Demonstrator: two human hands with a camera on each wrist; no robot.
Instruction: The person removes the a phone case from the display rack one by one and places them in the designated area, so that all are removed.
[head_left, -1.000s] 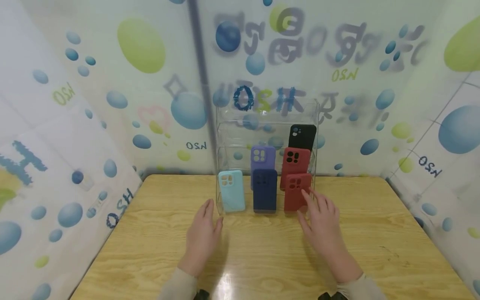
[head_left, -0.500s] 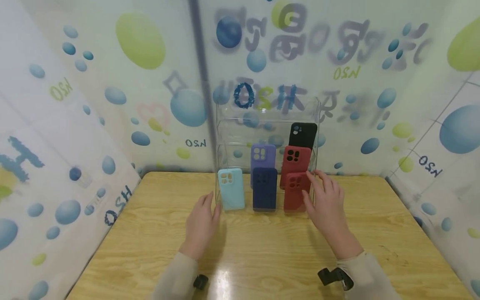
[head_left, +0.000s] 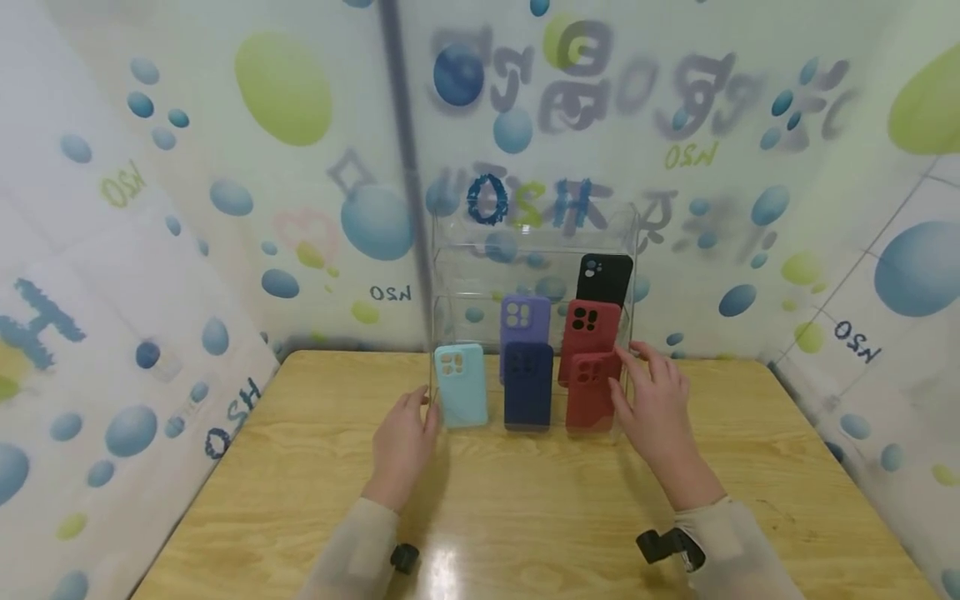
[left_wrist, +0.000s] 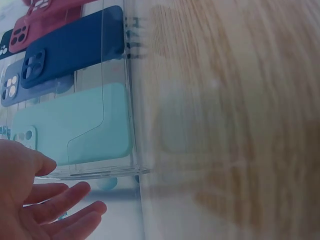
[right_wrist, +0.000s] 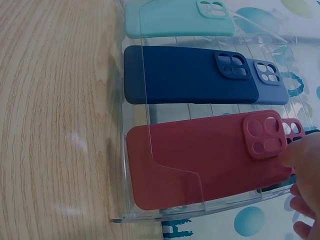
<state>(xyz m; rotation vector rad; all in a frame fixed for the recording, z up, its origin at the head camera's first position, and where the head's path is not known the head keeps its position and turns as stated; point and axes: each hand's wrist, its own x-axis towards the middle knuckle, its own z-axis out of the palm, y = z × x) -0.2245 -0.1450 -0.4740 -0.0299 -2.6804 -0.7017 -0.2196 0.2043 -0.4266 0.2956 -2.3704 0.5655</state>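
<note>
A clear tiered display rack (head_left: 534,249) holds several phone cases. In its front row stand a light blue phone case (head_left: 461,390), a navy phone case (head_left: 527,392) and a red phone case (head_left: 589,400). Behind them are a purple phone case (head_left: 524,312), another red phone case (head_left: 590,318) and a black phone case (head_left: 604,275). My left hand (head_left: 397,450) is at the rack's left side, thumb (left_wrist: 45,165) near the light blue case, fingers loosely extended outside. My right hand (head_left: 660,417) is at the right side, thumb (right_wrist: 300,152) at the front red case's edge, fingers partly cut off.
The rack stands on a wooden table (head_left: 510,500), close to its back edge. A patterned sheet (head_left: 315,208) with blue and green ovals hangs behind and at both sides. Black wrist mounts (head_left: 405,558) show at the cuffs.
My right hand has shifted from in front of the front red phone case to the rack's right side. The left hand has drawn slightly closer to the rack's left side.
</note>
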